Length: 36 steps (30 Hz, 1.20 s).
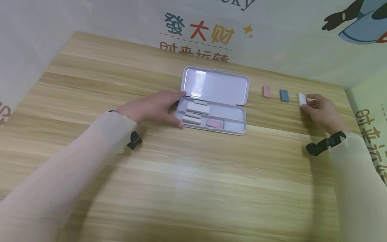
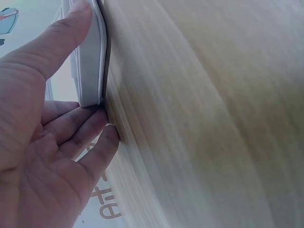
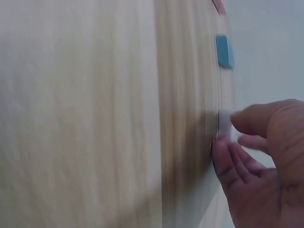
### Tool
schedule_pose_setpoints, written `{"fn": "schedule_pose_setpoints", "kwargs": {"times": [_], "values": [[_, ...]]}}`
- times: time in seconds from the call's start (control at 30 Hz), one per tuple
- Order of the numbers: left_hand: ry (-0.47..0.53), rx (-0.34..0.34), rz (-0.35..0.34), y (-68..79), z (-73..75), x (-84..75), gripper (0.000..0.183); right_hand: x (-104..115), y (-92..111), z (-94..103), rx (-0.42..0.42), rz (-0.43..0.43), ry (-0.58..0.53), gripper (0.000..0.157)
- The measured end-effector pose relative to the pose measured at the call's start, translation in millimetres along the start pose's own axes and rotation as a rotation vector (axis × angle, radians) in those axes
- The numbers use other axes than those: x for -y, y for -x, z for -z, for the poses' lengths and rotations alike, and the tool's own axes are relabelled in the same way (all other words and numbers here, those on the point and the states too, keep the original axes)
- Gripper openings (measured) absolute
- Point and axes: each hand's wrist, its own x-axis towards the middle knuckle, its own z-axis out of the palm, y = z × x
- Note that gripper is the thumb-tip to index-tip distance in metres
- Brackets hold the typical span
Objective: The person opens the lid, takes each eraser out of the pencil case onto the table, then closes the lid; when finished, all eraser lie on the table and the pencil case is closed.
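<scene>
Within right grip (image 1: 323, 111), white block (image 1: 301, 99).

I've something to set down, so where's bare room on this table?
Bare table stretches between the sleeves, in front of the open case; also back left, between left hand and backdrop. Crowded: right of the case, where pink block, blue block and white block line up toward the right hand.
</scene>
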Motion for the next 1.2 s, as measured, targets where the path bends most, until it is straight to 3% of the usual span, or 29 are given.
{"fn": "schedule_pose_setpoints", "kwargs": {"times": [0.13,0.33,0.5,0.57,0.67,0.8,0.93,1.2], "values": [[-0.013,-0.01,-0.034,-1.8,-0.2,1.7,0.103,16,2,-5.6,-0.082,0.037,0.014,0.065],[-0.024,-0.025,-0.061,-1.7,0.7,4.3,0.101,62,3,-18.8,-0.169,0.238,0.041,0.046],[-0.014,-0.016,-0.045,0.7,1.3,3.0,0.101,109,11,-36.9,-0.127,0.46,0.051,0.029],[-0.006,-0.009,-0.037,1.8,1.8,1.2,0.102,124,16,-45.6,-0.088,0.571,0.049,0.022],[-0.005,-0.007,-0.037,1.7,1.9,0.1,0.102,145,25,-56.5,0.012,0.664,0.05,0.017],[-0.024,-0.007,-0.046,0.8,1.5,0.9,0.103,170,41,-71.0,0.137,0.674,0.065,0.019],[-0.027,-0.01,-0.044,1.3,1.7,1.3,0.104,187,50,-84.8,0.204,0.68,0.101,0.021],[-0.019,-0.022,-0.07,1.0,1.5,0.9,0.1,199,53,-106.9,0.205,0.729,0.159,0.021]]}}
